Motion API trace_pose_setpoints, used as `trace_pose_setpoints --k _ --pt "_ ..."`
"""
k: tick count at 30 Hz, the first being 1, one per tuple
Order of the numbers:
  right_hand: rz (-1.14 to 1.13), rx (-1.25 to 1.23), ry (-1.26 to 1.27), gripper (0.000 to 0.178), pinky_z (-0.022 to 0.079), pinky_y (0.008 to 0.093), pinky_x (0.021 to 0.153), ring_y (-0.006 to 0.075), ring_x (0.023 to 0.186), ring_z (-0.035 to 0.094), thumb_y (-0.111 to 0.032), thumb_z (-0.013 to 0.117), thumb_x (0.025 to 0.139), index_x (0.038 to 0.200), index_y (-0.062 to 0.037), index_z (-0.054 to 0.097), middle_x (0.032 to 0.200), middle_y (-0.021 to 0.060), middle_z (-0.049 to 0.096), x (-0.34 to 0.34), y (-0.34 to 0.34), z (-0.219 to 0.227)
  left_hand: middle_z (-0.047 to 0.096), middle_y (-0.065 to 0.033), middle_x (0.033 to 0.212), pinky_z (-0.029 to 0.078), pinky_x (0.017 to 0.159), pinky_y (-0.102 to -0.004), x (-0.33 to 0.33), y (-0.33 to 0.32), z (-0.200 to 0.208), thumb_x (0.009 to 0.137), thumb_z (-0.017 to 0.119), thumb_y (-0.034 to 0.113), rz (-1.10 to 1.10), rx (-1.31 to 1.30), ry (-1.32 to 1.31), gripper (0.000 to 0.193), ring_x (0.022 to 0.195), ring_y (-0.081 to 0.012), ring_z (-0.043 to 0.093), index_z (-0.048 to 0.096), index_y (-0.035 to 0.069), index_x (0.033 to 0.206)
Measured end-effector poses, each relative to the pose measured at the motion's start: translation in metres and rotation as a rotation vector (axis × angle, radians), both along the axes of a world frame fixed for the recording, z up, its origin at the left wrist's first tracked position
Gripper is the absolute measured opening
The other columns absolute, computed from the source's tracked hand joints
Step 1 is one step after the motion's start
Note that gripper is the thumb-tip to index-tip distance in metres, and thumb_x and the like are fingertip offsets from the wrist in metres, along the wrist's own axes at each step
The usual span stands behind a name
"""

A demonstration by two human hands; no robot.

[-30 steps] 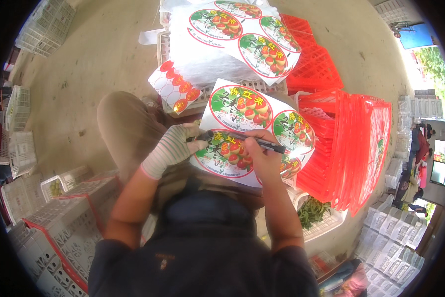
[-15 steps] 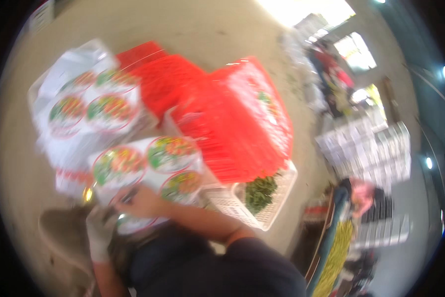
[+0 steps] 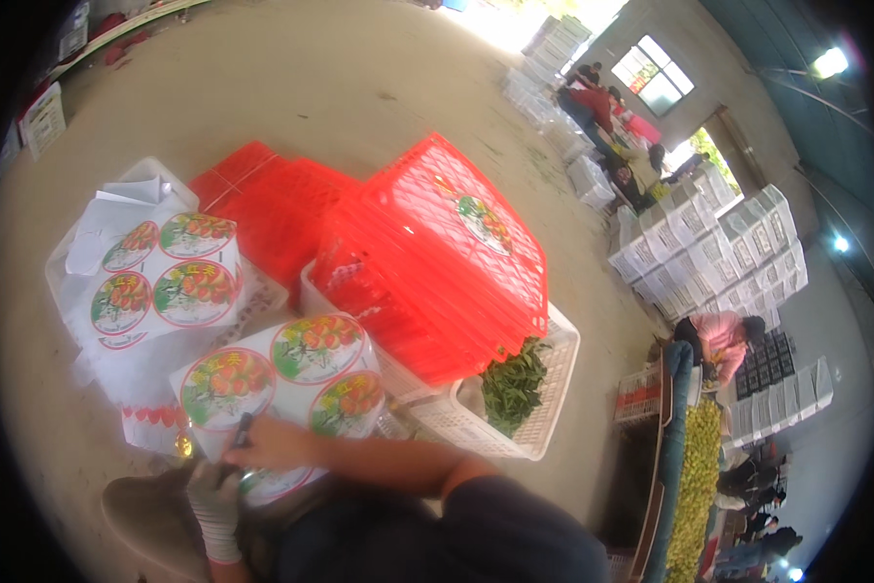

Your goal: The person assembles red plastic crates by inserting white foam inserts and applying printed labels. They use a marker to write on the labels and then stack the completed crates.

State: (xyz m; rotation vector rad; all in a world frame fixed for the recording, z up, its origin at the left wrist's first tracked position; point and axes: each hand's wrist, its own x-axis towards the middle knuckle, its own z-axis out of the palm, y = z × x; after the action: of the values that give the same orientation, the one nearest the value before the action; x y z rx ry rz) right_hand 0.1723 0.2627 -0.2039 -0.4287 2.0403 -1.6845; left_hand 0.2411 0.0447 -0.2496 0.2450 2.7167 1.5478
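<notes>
My bare right hand [image 3: 274, 445] grips a short dark pen-like stick [image 3: 244, 428] over a white sheet of round fruit stickers [image 3: 297, 391]. That sheet lies low in front of my lap. Beside its lower left corner, my left hand [image 3: 211, 491], in a pale knitted glove, has its fingers curled close to the right fingertips. What those gloved fingers hold is hidden. Farther left, another sheet of round stickers [image 3: 174, 255] rests on a pile of white paper [image 3: 131, 369] in a pale crate.
Red plastic lattice lids [image 3: 427, 291] stand stacked just beyond the sheet, one bearing a sticker. A white crate [image 3: 529, 439] beneath contains green leaves [image 3: 515, 389]. To the right, a person in pink [image 3: 721, 340] works by a long trough of yellow-green fruit [image 3: 695, 486], near stacked white crates [image 3: 709, 248].
The view has shifted and become sharper. My right hand still holds the dark stick above the sheet, and my gloved left hand has come nearer to it.
</notes>
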Motion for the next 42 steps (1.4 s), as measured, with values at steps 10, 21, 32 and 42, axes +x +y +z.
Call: trace_pose_setpoints --k 10,21,32,42 --pt "-0.012 0.421 -0.111 0.046 0.054 0.0396 0.071 0.0251 0.071 0.070 -0.051 0.057 0.094 0.082 -0.0112 0.076 0.063 0.0063 0.067 0.013 0.000 0.047 0.054 -0.0177 0.072 0.043 0.059 -0.0467 -0.001 0.026 0.041 0.076 0.067 0.013 0.083 -0.113 0.139 0.010 0.068 -0.0371 0.057 0.069 0.003 0.080" --pt "-0.283 0.084 0.142 0.029 0.049 0.0432 0.063 0.0320 0.071 0.066 -0.029 0.074 0.085 0.088 -0.0017 0.068 0.073 0.0152 0.063 0.034 -0.008 0.009 0.055 -0.0122 0.074 0.043 0.059 -0.0371 -0.002 0.026 0.020 0.082 0.070 0.016 0.084 0.058 -0.033 0.019 0.064 -0.0261 0.055 0.068 0.001 0.094" --pt "-1.356 0.086 -0.167 0.027 0.052 0.0278 0.057 0.0167 0.064 0.066 -0.026 0.049 0.105 0.113 -0.0002 0.051 0.093 0.0109 0.068 0.134 0.233 -0.080 0.067 -0.0054 0.094 0.050 0.082 -0.0297 -0.005 0.034 0.024 0.088 0.066 0.010 0.260 0.096 -0.198 0.021 0.088 -0.0143 0.061 0.071 -0.002 0.104" --pt "-0.910 0.137 -1.021 0.030 0.045 0.0339 0.040 0.0179 0.050 0.062 -0.029 0.056 0.096 0.094 0.0003 0.063 0.069 0.0098 0.065 0.189 0.261 -0.324 0.067 -0.0177 0.096 0.053 0.072 -0.0376 -0.006 0.056 0.041 0.079 0.062 -0.004 -0.133 -0.589 0.423 0.023 0.083 -0.0330 0.066 0.065 0.001 0.101"
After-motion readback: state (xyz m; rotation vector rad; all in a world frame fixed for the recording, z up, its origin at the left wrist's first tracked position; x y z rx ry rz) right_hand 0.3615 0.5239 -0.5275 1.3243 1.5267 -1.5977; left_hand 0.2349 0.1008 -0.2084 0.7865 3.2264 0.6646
